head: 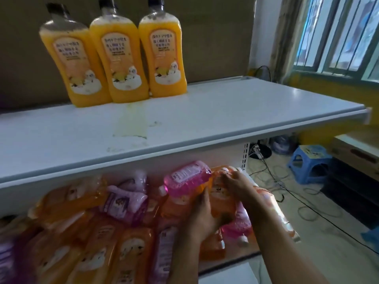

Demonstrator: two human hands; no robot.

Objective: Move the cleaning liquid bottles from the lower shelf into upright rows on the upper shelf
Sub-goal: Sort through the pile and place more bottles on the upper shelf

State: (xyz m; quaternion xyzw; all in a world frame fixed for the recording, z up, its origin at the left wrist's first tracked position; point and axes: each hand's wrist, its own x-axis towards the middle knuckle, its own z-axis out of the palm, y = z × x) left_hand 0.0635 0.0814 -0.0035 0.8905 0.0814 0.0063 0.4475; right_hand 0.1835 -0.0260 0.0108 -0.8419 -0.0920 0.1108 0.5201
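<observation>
Orange bottle [222, 199] lies on its side among the heap on the lower shelf [227, 269], near its right end, with both hands on it: the left hand [202, 219] curls under its near side, the right hand [235, 184] wraps over the top. A pink bottle [187, 178] leans against it and may roll off as it lifts. Three orange bottles [114, 58] stand at the back of the upper shelf [225, 111], whose front lip could catch the rising bottle.

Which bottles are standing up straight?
Only the three orange bottles on the upper shelf. All the others lie tumbled on the lower shelf.
</observation>
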